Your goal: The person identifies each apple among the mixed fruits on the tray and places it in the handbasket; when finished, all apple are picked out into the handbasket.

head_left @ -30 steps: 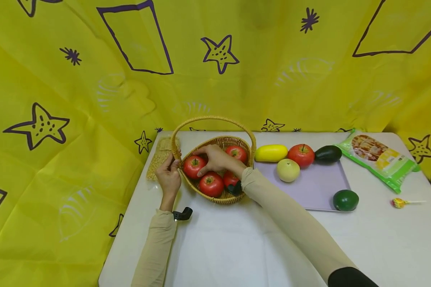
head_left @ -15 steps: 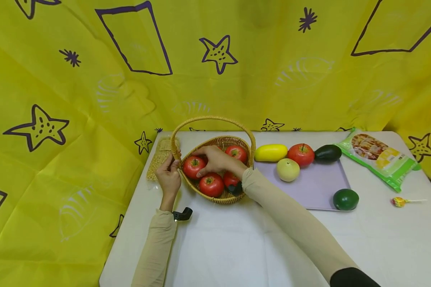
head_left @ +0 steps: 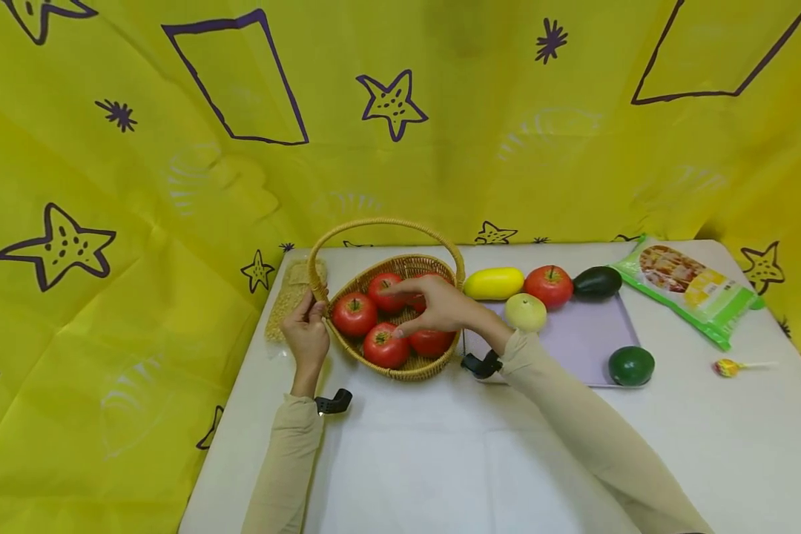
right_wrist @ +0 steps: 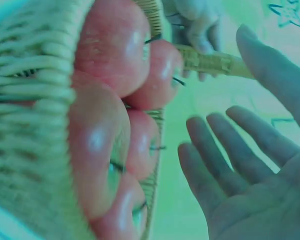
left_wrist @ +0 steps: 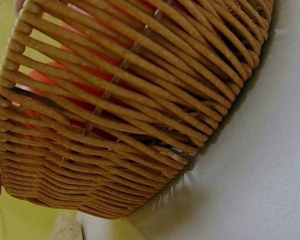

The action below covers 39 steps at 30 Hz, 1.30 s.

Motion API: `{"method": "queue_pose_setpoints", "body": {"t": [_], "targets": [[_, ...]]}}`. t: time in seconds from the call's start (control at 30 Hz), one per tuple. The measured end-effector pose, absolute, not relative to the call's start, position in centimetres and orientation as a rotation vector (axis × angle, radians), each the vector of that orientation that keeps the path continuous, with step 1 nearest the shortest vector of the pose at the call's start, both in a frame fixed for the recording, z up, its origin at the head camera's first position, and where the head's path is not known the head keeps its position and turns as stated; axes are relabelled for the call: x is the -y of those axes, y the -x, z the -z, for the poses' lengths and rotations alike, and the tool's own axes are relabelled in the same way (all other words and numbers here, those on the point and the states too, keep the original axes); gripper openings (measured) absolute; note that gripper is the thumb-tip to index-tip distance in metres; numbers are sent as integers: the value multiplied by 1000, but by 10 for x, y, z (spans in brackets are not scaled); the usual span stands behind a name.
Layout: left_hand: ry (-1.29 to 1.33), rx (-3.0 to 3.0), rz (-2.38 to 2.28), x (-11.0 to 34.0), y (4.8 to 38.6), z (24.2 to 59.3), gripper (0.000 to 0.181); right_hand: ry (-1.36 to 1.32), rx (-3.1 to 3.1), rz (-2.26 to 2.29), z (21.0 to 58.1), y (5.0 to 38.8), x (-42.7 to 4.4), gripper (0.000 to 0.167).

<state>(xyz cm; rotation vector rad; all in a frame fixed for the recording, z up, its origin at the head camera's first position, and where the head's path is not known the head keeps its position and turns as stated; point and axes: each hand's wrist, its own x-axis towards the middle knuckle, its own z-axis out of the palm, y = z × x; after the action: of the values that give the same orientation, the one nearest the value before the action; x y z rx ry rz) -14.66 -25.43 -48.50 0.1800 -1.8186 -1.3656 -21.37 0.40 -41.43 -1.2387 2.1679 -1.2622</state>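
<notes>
A wicker basket point(head_left: 410, 377) with a tall arched handle stands on the table and contains several red apples point(head_left: 354, 314). At its left end, my left hand point(head_left: 305, 337) grips the foot of the handle by the rim. My right hand point(head_left: 437, 305) hovers over the right half of the basket, fingers spread and thumb apart. The right wrist view shows that palm point(right_wrist: 255, 205) bare, away from the apples. In the left wrist view the woven side point(left_wrist: 100, 100) fills most of the picture, with red showing through the gaps.
Right of the basket is a lilac tray point(head_left: 590, 334) with a yellow oblong fruit point(head_left: 494, 284), a red apple point(head_left: 549, 287), a pale round fruit point(head_left: 525, 313), a dark eggplant-like piece point(head_left: 597, 283) and a green avocado-like one point(head_left: 631, 366). Further right lie a green food packet point(head_left: 690, 289) and a lollipop point(head_left: 729, 368).
My right hand has let go of the apples and moved up and right, uncovering an apple at the basket's back. My left hand keeps its grip. The head view has shifted slightly.
</notes>
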Motion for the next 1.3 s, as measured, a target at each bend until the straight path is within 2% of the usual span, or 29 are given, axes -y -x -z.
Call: {"method": "queue_pose_setpoints", "body": {"t": [0.17,0.4,0.67,0.87,1.1,1.3], "targets": [[-192,1817,1359,251,140,476,31,1112,-1956,1474,412,202,-40,63],[-174,1809,1368,260,145,491,31,1070,-2020,1527,407,201,-100,67],[-107,1784,1395,264,146,496,29,938,-2294,1709,410,225,-166,73],[-134,1789,1323,263,147,496,28,982,-2336,1671,417,253,-202,91],[-100,1766,1413,261,149,494,31,938,-2357,1484,425,273,-224,103],[-65,1764,1411,260,150,494,31,831,-2447,1306,429,281,-232,103]]}}
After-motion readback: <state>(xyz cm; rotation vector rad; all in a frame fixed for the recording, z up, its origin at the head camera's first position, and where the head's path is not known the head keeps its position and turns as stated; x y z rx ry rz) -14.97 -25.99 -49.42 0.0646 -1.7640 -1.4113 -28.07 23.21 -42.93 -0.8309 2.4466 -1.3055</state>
